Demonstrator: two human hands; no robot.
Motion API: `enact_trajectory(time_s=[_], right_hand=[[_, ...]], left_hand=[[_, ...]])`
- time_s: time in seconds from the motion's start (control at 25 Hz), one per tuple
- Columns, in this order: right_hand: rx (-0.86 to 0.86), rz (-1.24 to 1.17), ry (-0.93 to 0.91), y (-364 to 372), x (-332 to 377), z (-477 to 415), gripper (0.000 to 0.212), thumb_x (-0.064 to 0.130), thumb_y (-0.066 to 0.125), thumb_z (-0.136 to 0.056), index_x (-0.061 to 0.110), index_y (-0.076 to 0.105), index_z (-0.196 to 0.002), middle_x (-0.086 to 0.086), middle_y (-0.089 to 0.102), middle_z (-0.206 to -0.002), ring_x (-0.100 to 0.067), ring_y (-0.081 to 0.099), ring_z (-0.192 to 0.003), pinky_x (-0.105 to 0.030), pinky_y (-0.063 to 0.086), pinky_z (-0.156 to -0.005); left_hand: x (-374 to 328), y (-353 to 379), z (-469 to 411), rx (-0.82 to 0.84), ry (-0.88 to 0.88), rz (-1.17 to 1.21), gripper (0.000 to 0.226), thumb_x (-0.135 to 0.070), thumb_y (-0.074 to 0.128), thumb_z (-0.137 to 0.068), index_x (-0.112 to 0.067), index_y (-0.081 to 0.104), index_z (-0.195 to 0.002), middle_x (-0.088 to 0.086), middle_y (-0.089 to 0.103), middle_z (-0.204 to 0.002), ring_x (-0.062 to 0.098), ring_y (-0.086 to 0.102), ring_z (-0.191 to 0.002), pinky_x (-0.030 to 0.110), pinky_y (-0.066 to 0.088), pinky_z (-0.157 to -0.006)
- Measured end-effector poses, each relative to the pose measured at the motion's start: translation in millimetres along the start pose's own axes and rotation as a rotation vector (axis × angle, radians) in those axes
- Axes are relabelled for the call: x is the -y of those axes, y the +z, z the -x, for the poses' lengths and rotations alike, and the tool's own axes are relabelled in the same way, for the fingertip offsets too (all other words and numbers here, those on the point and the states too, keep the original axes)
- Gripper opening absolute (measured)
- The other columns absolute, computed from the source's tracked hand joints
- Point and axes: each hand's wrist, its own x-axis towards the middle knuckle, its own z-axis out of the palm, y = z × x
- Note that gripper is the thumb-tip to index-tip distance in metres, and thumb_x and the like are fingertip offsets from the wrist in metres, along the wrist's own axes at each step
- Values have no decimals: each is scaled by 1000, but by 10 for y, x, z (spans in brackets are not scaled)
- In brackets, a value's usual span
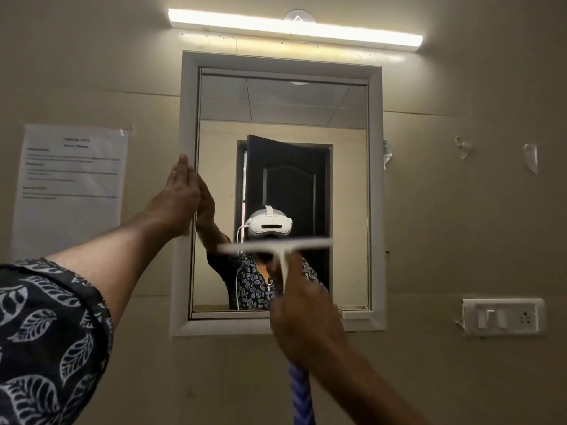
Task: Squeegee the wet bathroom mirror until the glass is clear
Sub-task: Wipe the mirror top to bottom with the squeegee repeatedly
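A white-framed bathroom mirror (pixel 337 191) hangs on the beige wall at the centre. My left hand (pixel 178 197) lies flat against the mirror's left frame edge, fingers straight and together, holding nothing. My right hand (pixel 303 314) grips the blue-and-white striped handle of a squeegee (pixel 276 245). Its white blade lies level across the lower half of the glass, blurred by motion. The handle runs down out of the frame. The glass reflects a dark door, a ceiling and a person wearing a white headset.
A lit tube light (pixel 294 29) is fixed above the mirror. A printed paper notice (pixel 72 191) is taped to the wall on the left. A white switch and socket plate (pixel 503 317) sits at the lower right. Bits of tape (pixel 530 157) cling to the right wall.
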Motion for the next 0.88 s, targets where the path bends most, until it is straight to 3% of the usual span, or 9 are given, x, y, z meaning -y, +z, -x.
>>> enact_trajectory(time_s=[0.08, 0.16, 0.28, 0.4, 0.52, 0.64, 0.76, 0.88], right_hand=[[-182, -21, -173, -332, 242, -604, 44, 15, 43, -93, 18, 23, -132, 0, 53, -72, -13, 54, -53, -27, 46, -45], [-285, 8, -234, -643, 535, -1252, 45, 10, 42, -93, 13, 22, -133, -7, 55, -74, -19, 55, -56, -34, 49, -50], [-328, 123, -162, -960, 922, -1979, 58, 14, 43, -91, 13, 13, -141, -4, 52, -75, -24, 59, -75, -38, 53, -65], [-296, 117, -114, -1010, 1116, -2277, 51, 17, 42, -91, 14, 18, -136, -4, 52, -79, -24, 59, -82, -38, 53, -71], [-236, 108, -64, -826, 1050, -2282, 57, 18, 40, -94, 18, 9, -142, -7, 51, -81, -20, 54, -70, -31, 47, -57], [-258, 98, -125, -483, 834, -2050, 60, 16, 44, -93, 24, 9, -141, -12, 56, -92, -20, 56, -67, -28, 45, -52], [-207, 74, -171, 0, 581, -1541, 67, 16, 47, -91, 28, 2, -140, -17, 60, -95, -27, 62, -71, -40, 56, -62], [-145, 71, -113, 523, 279, -885, 81, 20, 48, -92, 36, -17, -138, -20, 60, -100, -32, 62, -83, -45, 54, -76]], left_hand=[[5, 4, -9, -5, 1, 5, 110, 3, 71, -77, 3, -13, -148, 17, -24, -155, 32, -14, -145, 36, 10, -119], [15, 11, -26, -3, 0, 6, 110, 3, 70, -77, 3, -13, -148, 17, -24, -155, 31, -14, -145, 36, 9, -119], [19, 35, -45, -4, -9, 4, 111, 2, 70, -77, 2, -15, -147, 17, -25, -155, 31, -15, -145, 36, 8, -119], [35, 59, -64, -12, 0, 15, 112, 2, 71, -76, 1, -15, -148, 15, -26, -155, 30, -15, -146, 36, 12, -119], [69, 109, -87, -32, 14, 58, 112, 2, 72, -76, -1, -14, -149, 12, -25, -156, 29, -14, -146, 35, 20, -119], [115, 126, -112, -38, 39, 67, 115, 2, 73, -74, -2, -14, -149, 11, -25, -156, 28, -15, -146, 34, 16, -118], [181, 111, -84, -36, 66, 104, 119, 1, 76, -71, -4, -15, -149, 10, -24, -156, 26, -15, -146, 33, 7, -118], [184, 100, -57, -37, 66, 122, 118, 1, 76, -71, -4, -12, -149, 10, -21, -157, 26, -13, -146, 36, 8, -118]])
